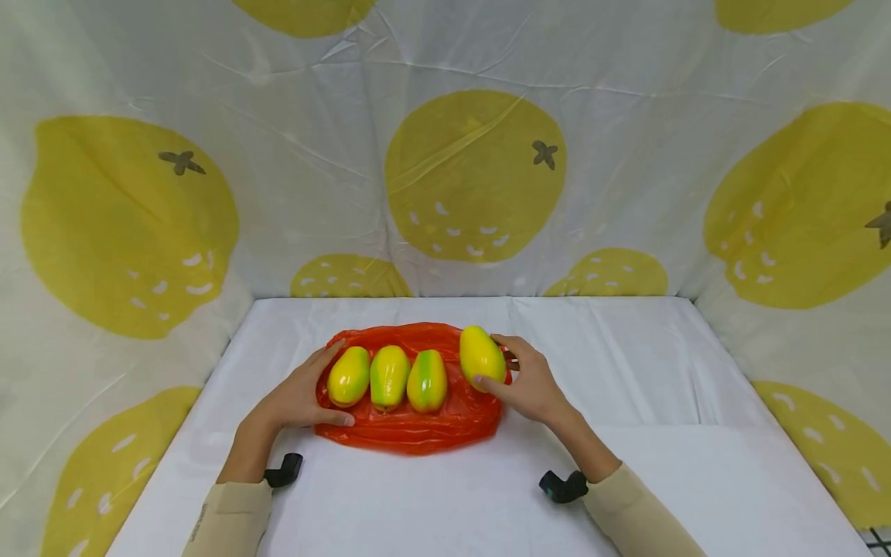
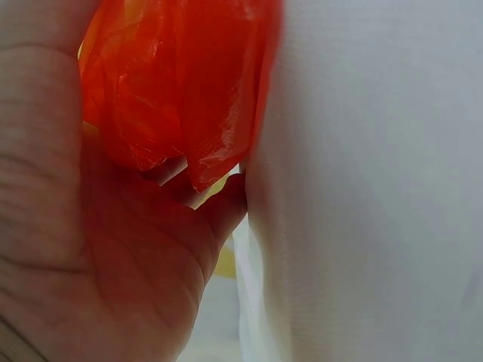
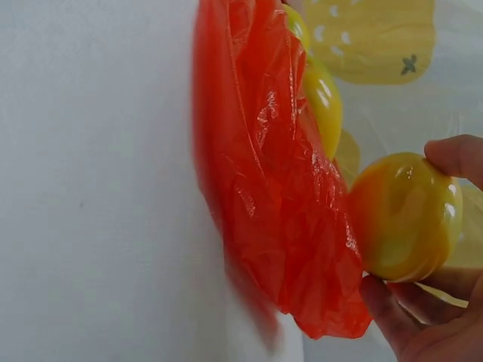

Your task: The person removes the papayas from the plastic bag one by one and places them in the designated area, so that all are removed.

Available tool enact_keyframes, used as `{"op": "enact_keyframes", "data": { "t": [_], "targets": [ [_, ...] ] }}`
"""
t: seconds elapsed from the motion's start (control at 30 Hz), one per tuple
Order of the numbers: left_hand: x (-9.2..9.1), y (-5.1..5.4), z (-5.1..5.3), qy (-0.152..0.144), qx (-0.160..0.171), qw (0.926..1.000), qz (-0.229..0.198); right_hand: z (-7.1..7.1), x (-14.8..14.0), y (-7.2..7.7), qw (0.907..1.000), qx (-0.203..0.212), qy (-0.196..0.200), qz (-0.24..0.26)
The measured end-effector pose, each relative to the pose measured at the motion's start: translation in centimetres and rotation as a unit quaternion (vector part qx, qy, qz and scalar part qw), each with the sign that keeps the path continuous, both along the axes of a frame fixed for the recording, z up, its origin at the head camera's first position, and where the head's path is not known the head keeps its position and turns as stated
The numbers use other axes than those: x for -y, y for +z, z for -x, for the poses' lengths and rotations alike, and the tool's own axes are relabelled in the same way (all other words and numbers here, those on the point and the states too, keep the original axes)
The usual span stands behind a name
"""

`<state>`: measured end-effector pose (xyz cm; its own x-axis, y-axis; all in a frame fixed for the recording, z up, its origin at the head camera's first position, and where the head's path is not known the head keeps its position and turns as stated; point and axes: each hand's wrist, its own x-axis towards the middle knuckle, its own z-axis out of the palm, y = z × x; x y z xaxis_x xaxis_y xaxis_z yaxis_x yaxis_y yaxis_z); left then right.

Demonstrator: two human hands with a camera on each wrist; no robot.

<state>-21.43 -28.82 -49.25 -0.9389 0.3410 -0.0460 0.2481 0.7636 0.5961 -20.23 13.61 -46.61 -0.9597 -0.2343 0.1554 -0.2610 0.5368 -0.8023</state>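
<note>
Red plastic formed the crumpled bag (image 1: pixel 425 435) on the white cloth (image 1: pixel 431 503), taken as dial centre with 12 o'clock away from the person. Three yellow-green fruits (image 1: pixel 390 377) lay on it in a row, from 9 o'clock to the centre. The right hand (image 1: pixel 530 383), at 3 o'clock, gripped the fourth fruit (image 1: pixel 480 356) between thumb and fingers, at the bag's 2 o'clock edge. The left hand (image 1: pixel 301 393), at 9 o'clock, touched the bag with thumb and fingers spread apart. Black wrist cameras (image 1: pixel 565 487) sat at 8 and 4 o'clock.
</note>
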Motion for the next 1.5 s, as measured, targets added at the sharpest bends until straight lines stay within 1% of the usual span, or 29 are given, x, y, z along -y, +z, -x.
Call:
{"op": "enact_keyframes", "data": {
  "t": [0.3, 0.53, 0.8, 1.0, 1.27, 1.5],
  "targets": [
    [0.0, -0.1, 0.1, -0.004, -0.004, 1.0000, -0.004, -0.1, -1.1, -0.2, 0.9998, 0.010, -0.018, 0.005],
    [0.0, -0.1, 0.1, -0.005, -0.006, 1.0000, -0.004, 0.0, -2.0, -0.7, 0.9997, -0.004, -0.020, 0.013],
    [0.0, -0.2, 0.0, 0.002, -0.003, 1.0000, 0.008, -0.2, -3.1, -0.5, 0.9992, -0.010, -0.029, 0.024],
    [0.0, -0.1, 0.0, 0.007, -0.002, 0.9999, 0.007, -0.3, -3.9, -0.4, 0.9990, -0.009, -0.038, 0.024],
    [0.1, -0.2, 0.0, 0.003, 0.000, 1.0000, 0.004, -0.4, -5.2, -0.8, 0.9986, -0.013, -0.049, 0.017],
    [0.0, -0.1, 0.0, 0.003, -0.001, 1.0000, -0.003, -0.7, -6.2, -1.0, 0.9983, -0.008, -0.057, 0.009]
  ]
}}
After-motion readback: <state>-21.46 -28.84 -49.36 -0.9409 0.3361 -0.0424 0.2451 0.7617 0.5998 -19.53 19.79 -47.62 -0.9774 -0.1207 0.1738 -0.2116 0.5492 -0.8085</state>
